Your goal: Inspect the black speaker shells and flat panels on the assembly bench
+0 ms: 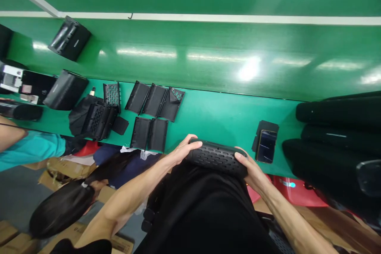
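Observation:
A black speaker (218, 158) with a slotted grille face is held level at the near edge of the green bench, just in front of my body. My left hand (187, 149) grips its left end, thumb on top. Its right end is gripped by my right hand (245, 162), with the thumb over the grille; the other fingers are mostly hidden behind. Beyond and left lie several flat black panels (154, 99) in two rows, one with a loose corner of dark cloth (175, 94) folded off its slots. To the right, a phone (266, 147) rests on dark sheets (271, 126).
Slotted black grilles (97, 119) are piled left on the bench (214, 115). Finished-looking black boxes (67, 89) stand farther left, near a person's turquoise sleeve (38, 149). Another person's head (64, 208) is low at left. Large black speakers (342, 113) crowd the right side.

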Demonstrator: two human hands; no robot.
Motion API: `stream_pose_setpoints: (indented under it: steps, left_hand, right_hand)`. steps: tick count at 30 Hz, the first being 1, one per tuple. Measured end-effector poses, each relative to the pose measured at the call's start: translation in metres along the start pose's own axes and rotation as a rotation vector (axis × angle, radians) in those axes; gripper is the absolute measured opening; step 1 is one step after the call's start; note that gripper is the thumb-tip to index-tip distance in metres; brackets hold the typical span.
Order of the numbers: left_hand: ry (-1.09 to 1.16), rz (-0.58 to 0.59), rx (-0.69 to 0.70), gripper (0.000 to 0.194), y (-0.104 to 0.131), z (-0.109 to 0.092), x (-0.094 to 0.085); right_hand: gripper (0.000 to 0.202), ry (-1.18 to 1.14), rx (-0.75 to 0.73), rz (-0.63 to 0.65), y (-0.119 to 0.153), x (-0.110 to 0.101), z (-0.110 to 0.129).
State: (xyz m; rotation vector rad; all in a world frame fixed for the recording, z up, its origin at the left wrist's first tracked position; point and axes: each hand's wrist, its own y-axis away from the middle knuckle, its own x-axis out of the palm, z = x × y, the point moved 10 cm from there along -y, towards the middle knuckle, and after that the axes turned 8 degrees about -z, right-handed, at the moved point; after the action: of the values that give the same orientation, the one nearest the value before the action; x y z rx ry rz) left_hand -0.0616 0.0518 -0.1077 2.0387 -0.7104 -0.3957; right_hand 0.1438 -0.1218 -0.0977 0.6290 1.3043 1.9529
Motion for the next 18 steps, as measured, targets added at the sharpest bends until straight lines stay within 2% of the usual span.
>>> stream_pose_setpoints:
  steps: [4,9,13,16,18]
  left_hand:
    - [-0.016,-0.022,0.004,0.052,-0.004,0.001,-0.001]
    - [0.068,0.019,-0.129,0.054,-0.007,0.012,0.006]
    - [0.156,-0.017,-0.137,0.055,-0.010,0.011,0.006]
    - [0.116,-0.033,-0.031,0.058,-0.011,-0.002,0.000]
    - [0.079,-0.022,0.035,0.060,-0.010,-0.008,-0.002]
  right_hand:
    - [0.074,-0.001,-0.029,-0.041,-0.004,-0.002,0.001]
    - [0.061,0.037,0.021,-0.040,-0.011,0.003,-0.005]
    - [0.078,0.073,-0.059,-0.092,-0.015,-0.004,0.003]
    - [0.096,0.206,-0.120,0.034,-0.014,-0.004,0.008]
    - [0.099,0.363,-0.207,0.114,-0.013,-0.005,0.011]
